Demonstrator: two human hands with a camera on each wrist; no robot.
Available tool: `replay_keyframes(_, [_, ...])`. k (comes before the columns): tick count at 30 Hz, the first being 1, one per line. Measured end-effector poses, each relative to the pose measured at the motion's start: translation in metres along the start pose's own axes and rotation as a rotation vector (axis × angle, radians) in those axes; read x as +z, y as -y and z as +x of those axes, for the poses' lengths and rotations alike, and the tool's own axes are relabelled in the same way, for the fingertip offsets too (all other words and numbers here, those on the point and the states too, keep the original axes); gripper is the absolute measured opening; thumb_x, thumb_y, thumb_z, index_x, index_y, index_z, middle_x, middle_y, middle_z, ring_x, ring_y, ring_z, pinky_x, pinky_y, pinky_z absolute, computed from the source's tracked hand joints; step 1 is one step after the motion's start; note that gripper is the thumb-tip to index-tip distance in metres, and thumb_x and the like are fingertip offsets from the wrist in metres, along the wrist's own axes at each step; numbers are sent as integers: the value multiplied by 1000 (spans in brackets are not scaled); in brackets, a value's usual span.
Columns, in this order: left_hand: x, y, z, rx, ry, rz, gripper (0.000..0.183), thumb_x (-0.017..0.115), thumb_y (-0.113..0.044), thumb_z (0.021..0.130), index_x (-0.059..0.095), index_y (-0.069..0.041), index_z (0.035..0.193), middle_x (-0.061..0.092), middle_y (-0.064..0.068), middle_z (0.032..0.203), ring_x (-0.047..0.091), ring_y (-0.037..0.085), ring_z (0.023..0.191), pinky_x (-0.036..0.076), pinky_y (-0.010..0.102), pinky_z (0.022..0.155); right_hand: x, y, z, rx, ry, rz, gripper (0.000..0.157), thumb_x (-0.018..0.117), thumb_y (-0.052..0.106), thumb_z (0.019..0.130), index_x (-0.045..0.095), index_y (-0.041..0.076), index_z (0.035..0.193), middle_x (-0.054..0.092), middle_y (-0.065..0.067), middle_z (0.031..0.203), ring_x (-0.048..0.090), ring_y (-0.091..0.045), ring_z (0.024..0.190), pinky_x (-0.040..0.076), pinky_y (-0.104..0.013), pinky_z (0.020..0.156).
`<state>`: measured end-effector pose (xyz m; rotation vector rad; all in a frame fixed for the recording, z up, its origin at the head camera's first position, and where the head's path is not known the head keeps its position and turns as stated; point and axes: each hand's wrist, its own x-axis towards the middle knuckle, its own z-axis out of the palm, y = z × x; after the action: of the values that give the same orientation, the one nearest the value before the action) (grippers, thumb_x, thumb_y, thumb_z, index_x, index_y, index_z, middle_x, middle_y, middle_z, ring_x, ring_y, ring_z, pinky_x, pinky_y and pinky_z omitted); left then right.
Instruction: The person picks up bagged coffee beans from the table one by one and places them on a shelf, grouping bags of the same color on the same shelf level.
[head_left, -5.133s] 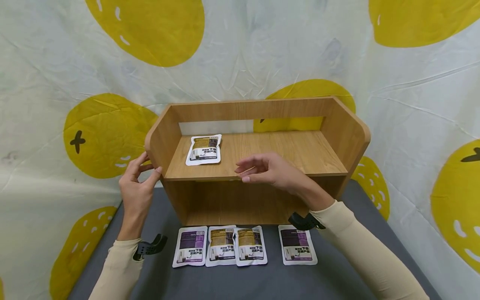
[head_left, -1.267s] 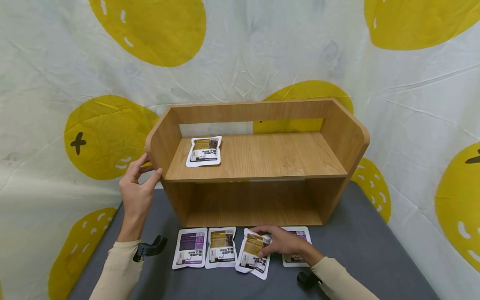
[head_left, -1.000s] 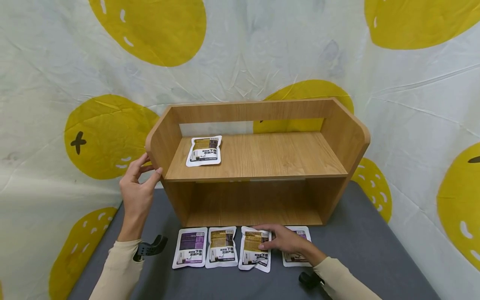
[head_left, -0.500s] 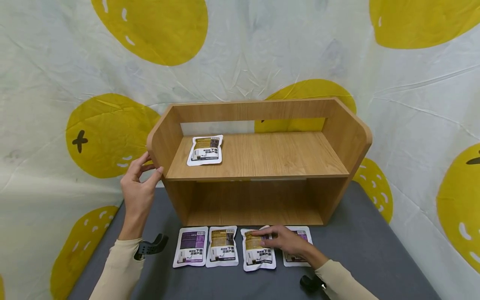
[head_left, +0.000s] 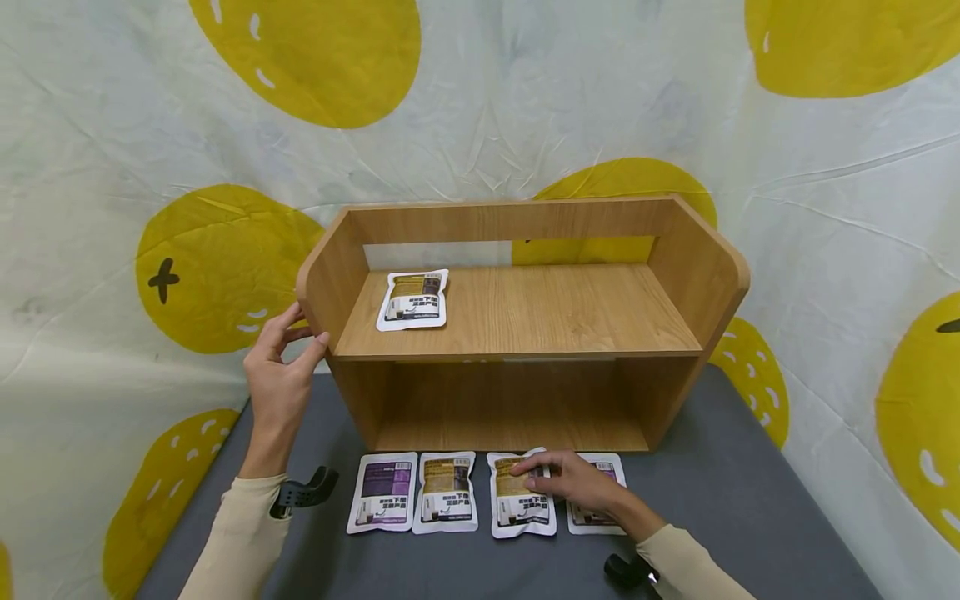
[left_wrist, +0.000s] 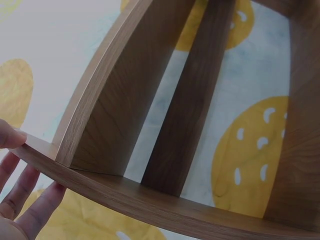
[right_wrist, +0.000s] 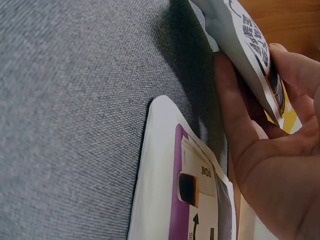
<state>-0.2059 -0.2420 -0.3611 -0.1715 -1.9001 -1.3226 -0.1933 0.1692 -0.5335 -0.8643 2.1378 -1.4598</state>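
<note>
At the left, my left hand [head_left: 277, 379] grips the edge of the wooden shelf's [head_left: 510, 354] side panel. Its thumb lies on one face and its fingers on the other, as the left wrist view shows. My right hand [head_left: 577, 483] pinches a white and gold pouch [head_left: 517, 512] in front of the shelf, with the thumb over it and fingers underneath. In the right wrist view this pouch [right_wrist: 245, 45] is tipped, one side raised off the grey cloth. A white corner juts out at its top right. Partly behind my right hand lies a purple pouch [head_left: 592, 522].
A gold pouch [head_left: 414, 302] lies at the left of the upper shelf board. On the grey cloth [head_left: 420, 575], a purple pouch [head_left: 382, 493] and another gold pouch [head_left: 446, 493] lie side by side before the shelf. A printed curtain [head_left: 480, 100] hangs behind.
My right hand has come down from the upper board to a gold pouch in the row. That pouch has straightened and shifted right, away from its neighbour. My left hand keeps its grip.
</note>
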Motion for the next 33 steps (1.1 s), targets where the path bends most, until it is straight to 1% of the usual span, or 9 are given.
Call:
replay_keyframes(4, [0, 0, 0, -4, 0, -9, 55, 76, -5, 90, 64, -27, 139, 66, 3, 127, 66, 10, 101, 56, 13, 75, 0, 2, -1, 17, -18, -4, 30, 66, 19, 100, 70, 12, 129, 65, -8, 134, 55, -24, 128, 46, -26, 100])
replay_keyframes(6, [0, -1, 0, -7, 0, -10, 55, 76, -5, 90, 64, -27, 139, 66, 3, 127, 66, 10, 101, 56, 13, 75, -1, 2, -1, 22, -26, 1, 32, 69, 19, 98, 70, 13, 129, 65, -7, 134, 55, -22, 127, 46, -24, 98])
replay_keyframes(10, [0, -1, 0, -7, 0, -10, 55, 76, -5, 90, 64, -27, 139, 66, 3, 127, 66, 10, 101, 56, 13, 74, -2, 4, -1, -5, -15, 32, 35, 71, 16, 97, 69, 9, 131, 64, -11, 136, 55, -14, 127, 47, -23, 97])
replay_keyframes(14, [0, 0, -1, -3, -1, -7, 55, 76, -5, 90, 64, -27, 139, 66, 3, 127, 66, 10, 101, 56, 13, 75, -3, 11, -1, -1, 17, 92, 40, 68, 13, 98, 64, 7, 137, 59, -13, 144, 49, -26, 137, 48, -22, 99])
replay_keyframes(17, [0, 0, 0, -2, -2, -8, 55, 76, -5, 90, 64, -27, 139, 66, 3, 127, 66, 10, 101, 56, 13, 75, -3, 17, -1, 6, 23, 104, 43, 67, 13, 98, 62, 8, 141, 56, -13, 147, 43, -41, 140, 47, -22, 100])
replay_keyframes(20, [0, 1, 0, -3, -1, -8, 55, 76, -5, 90, 64, -27, 139, 66, 3, 127, 66, 10, 101, 56, 13, 75, -3, 23, -1, 7, 10, 87, 45, 68, 14, 98, 61, 9, 142, 57, -12, 146, 45, -38, 138, 47, -23, 100])
replay_keyframes(23, [0, 1, 0, 1, -1, -4, 55, 76, -4, 90, 64, -27, 139, 66, 3, 127, 66, 10, 101, 56, 13, 75, -3, 27, 0, 18, -1, 82, 47, 69, 14, 98, 59, 10, 143, 56, -13, 146, 51, -33, 129, 49, -23, 96])
replay_keyframes(27, [0, 1, 0, 4, 1, -4, 56, 76, -3, 90, 64, -26, 139, 66, 4, 127, 66, 9, 101, 56, 13, 75, -3, 32, -1, 40, -15, 82, 47, 68, 16, 98, 59, 12, 144, 55, -14, 146, 54, -25, 120, 51, -24, 92])
replay_keyframes(33, [-1, 2, 0, 6, 4, -12, 55, 76, -3, 90, 64, -26, 139, 66, 4, 127, 66, 10, 101, 56, 13, 75, -5, 41, -2, 31, -21, 59, 47, 69, 18, 98, 59, 14, 144, 57, -10, 144, 56, -17, 115, 52, -24, 89])
